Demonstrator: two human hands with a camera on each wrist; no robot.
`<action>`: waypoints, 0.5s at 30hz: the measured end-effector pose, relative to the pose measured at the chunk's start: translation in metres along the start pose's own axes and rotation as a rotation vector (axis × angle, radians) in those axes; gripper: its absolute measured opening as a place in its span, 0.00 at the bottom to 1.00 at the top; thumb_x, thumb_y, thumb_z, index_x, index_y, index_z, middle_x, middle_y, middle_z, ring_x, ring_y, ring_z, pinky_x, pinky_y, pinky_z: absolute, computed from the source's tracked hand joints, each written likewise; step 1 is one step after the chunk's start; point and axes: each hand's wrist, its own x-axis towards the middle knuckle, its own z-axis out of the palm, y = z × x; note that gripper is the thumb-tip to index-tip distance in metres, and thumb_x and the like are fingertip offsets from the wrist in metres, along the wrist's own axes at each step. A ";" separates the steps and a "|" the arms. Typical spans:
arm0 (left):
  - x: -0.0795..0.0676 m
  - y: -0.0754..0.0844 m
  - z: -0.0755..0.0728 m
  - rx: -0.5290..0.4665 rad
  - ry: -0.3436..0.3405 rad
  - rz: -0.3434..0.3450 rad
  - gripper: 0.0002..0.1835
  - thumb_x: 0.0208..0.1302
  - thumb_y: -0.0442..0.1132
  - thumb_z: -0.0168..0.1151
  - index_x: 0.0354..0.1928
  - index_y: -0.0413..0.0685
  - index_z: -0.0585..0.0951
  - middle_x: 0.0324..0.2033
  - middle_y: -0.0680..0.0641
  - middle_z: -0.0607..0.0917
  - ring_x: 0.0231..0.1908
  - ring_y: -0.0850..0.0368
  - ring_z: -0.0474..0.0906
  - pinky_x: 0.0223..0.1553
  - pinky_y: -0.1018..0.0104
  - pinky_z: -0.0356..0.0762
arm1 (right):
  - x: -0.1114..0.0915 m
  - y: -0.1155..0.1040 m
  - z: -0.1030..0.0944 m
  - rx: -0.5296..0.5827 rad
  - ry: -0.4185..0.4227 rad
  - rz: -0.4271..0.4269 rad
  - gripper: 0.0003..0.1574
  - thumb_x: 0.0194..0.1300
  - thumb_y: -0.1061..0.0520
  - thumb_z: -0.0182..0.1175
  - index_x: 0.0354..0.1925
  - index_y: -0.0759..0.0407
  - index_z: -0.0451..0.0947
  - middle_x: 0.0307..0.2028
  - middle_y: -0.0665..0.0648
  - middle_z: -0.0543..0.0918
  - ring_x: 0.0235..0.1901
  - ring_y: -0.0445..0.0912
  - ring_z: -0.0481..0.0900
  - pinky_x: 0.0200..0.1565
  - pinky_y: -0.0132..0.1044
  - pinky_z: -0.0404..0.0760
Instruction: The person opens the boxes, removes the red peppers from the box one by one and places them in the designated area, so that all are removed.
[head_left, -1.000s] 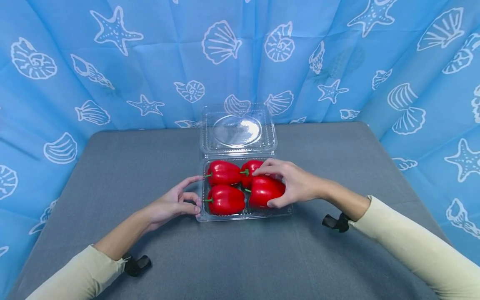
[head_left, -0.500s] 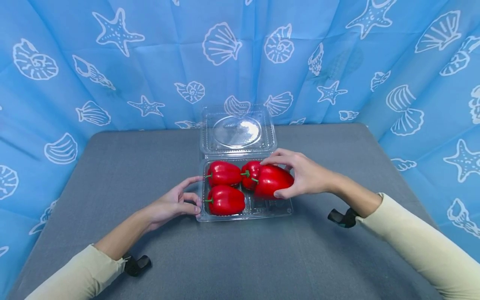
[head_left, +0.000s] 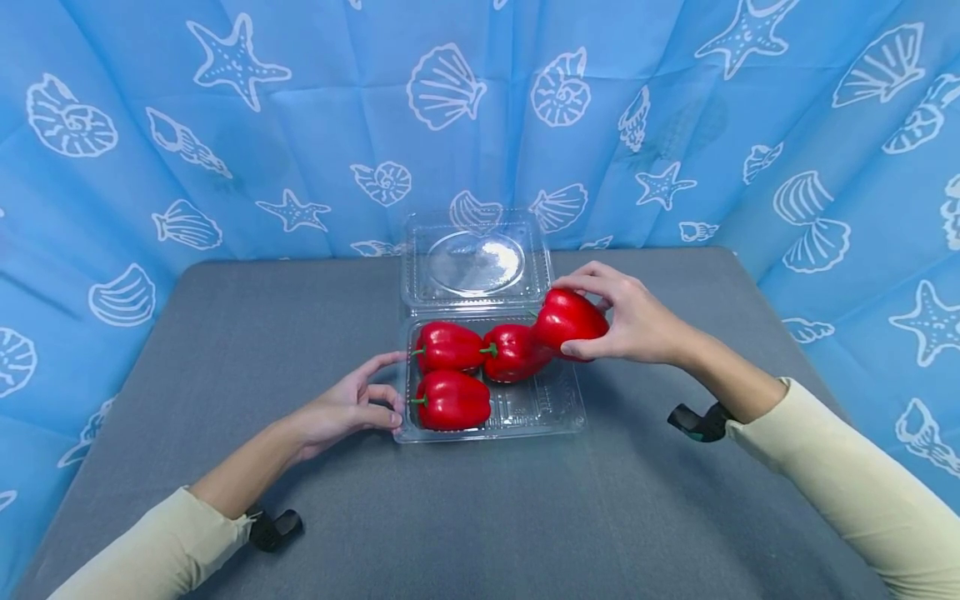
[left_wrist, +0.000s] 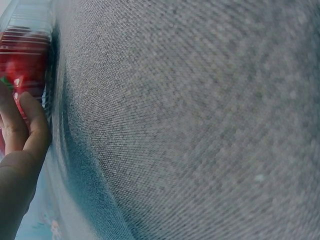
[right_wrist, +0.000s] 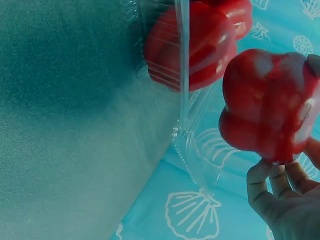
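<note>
And it's a carry, seemingly needing rim clearance next: right hand (head_left: 637,323) curled round a red pepper (head_left: 570,321) right of centre, by the clear tray (head_left: 527,408) (left hand (head_left: 348,414), loosely spread, touching its left edge)!

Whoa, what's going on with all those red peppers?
A person has one red pepper in their right hand, held up near the back right corner of a clear plastic box. Three other peppers lie inside the box, and its lid is open at the back. The left hand is at the box's left edge.
</note>
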 end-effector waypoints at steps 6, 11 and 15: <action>0.000 0.000 0.000 0.000 -0.002 0.000 0.45 0.66 0.30 0.61 0.77 0.54 0.48 0.39 0.47 0.82 0.41 0.51 0.82 0.53 0.56 0.78 | 0.001 0.007 -0.002 -0.013 0.070 0.040 0.43 0.44 0.57 0.79 0.60 0.58 0.76 0.54 0.56 0.76 0.51 0.52 0.75 0.40 0.50 0.85; 0.000 0.000 -0.001 -0.004 -0.008 0.006 0.45 0.66 0.30 0.61 0.77 0.55 0.48 0.39 0.47 0.82 0.42 0.51 0.82 0.54 0.56 0.78 | 0.001 0.016 -0.004 -0.041 0.123 0.052 0.44 0.43 0.57 0.79 0.60 0.59 0.76 0.54 0.58 0.76 0.51 0.52 0.75 0.39 0.52 0.85; 0.000 0.000 -0.001 -0.003 -0.008 0.006 0.46 0.65 0.31 0.63 0.77 0.55 0.48 0.39 0.47 0.82 0.42 0.51 0.82 0.54 0.56 0.78 | 0.002 0.023 -0.007 -0.067 0.174 0.045 0.42 0.44 0.57 0.78 0.59 0.61 0.77 0.51 0.57 0.77 0.48 0.50 0.75 0.37 0.46 0.84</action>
